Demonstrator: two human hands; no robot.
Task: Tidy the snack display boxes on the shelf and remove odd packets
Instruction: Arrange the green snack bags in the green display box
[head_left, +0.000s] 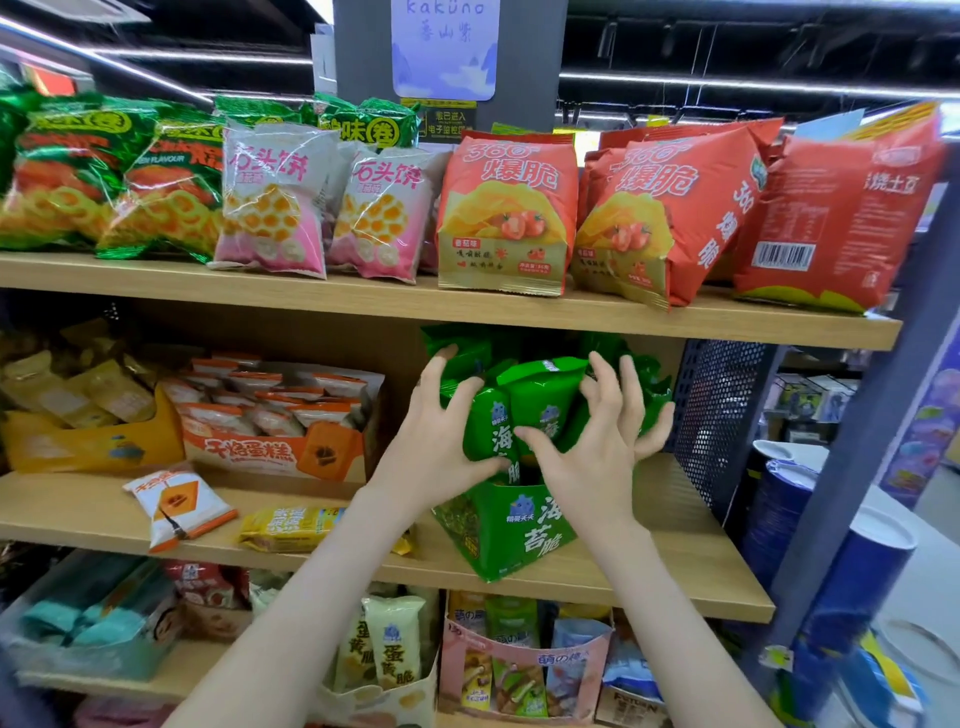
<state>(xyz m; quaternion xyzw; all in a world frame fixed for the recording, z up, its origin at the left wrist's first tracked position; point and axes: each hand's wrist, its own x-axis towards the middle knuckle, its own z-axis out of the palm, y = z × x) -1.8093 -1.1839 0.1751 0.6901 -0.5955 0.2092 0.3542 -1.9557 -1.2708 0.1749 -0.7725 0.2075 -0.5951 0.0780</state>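
Head view: both hands are working at the green display box (509, 540), which is standing at the front edge of the middle shelf (675, 545), toward its right end. The left hand (441, 431) is cupping the green seaweed packets (540, 400) from their left side, fingers spread and curled. The right hand (597, 441) is clasping the same bunch from the right, its thumb lying across a front packet. Nearer the left front edge, an orange-and-white cake packet (179, 506) and a yellow packet (291, 527) are lying loose before the orange display box (280, 457).
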